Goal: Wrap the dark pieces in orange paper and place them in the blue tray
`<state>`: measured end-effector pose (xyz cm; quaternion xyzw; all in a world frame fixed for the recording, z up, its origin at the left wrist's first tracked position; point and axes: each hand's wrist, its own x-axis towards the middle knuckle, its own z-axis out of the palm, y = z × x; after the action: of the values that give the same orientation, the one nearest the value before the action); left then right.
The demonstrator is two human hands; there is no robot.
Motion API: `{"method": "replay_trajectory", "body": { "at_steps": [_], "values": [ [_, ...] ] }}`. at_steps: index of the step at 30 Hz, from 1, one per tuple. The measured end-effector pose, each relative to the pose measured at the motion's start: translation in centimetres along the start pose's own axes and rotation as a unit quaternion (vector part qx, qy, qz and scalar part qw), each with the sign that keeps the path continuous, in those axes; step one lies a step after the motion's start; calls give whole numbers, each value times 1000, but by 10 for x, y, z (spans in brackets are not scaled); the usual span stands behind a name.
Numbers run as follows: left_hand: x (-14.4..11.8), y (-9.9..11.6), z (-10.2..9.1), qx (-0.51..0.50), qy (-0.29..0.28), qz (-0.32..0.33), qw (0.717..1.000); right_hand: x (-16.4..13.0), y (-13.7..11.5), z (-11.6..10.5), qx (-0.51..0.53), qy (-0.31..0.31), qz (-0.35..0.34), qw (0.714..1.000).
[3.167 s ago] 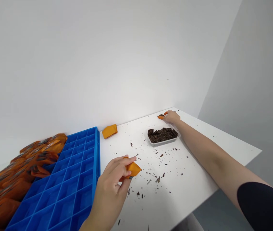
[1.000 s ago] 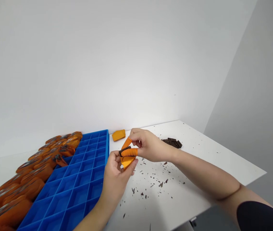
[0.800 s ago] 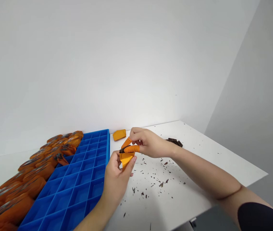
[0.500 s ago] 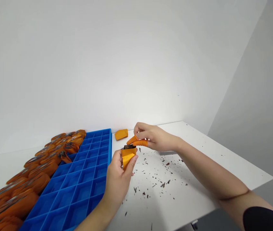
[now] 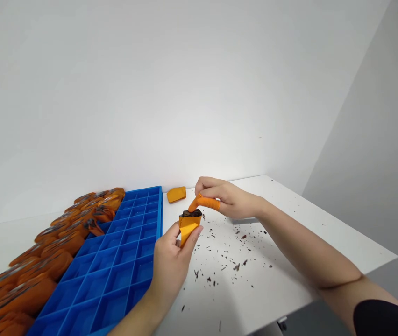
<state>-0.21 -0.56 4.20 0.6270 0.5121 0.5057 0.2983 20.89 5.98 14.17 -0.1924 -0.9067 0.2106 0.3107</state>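
My left hand [image 5: 174, 254] is closed around a small orange paper packet [image 5: 188, 227], holding it upright above the table. Dark, flaky dried pieces [image 5: 192, 213] fill the packet's open mouth. Over that mouth is my right hand [image 5: 222, 198], with orange finger cots [image 5: 208, 202] on its thumb and a finger. The covered fingers are drawn together and bent down, tips touching the dark pieces; whether anything is pinched between them is hidden. Another orange packet [image 5: 176, 194] lies flat by the wall, just beyond my hands.
A blue compartment tray [image 5: 129, 235] stands to the left. Rows of stacked orange packets [image 5: 57, 247] lie over its left side. Dark crumbs [image 5: 237, 267] are scattered on the white table [image 5: 283, 298]. A flat grey object [image 5: 246, 220] sits partly hidden under my right wrist.
My right fingers have come closer together and bent down into the packet's mouth. The packet has shifted slightly right, its opening spread wider with more dark pieces showing.
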Motion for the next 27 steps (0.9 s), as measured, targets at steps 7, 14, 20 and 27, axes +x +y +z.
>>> {"method": "replay_trajectory", "body": {
  "at_steps": [7,14,20,27],
  "values": [
    [0,-3,1,25,6,8,1000,-1,8,1,1,20,-17,1000],
    [0,-2,1,29,-1,16,999,0,9,1,32,20,-6,999],
    [-1,-1,2,38,5,23,999,-1,10,0,70,18,-12,997],
    [0,1,3,22,-2,-9,1000,1,4,-3,89,-31,7,995]
  ]
}}
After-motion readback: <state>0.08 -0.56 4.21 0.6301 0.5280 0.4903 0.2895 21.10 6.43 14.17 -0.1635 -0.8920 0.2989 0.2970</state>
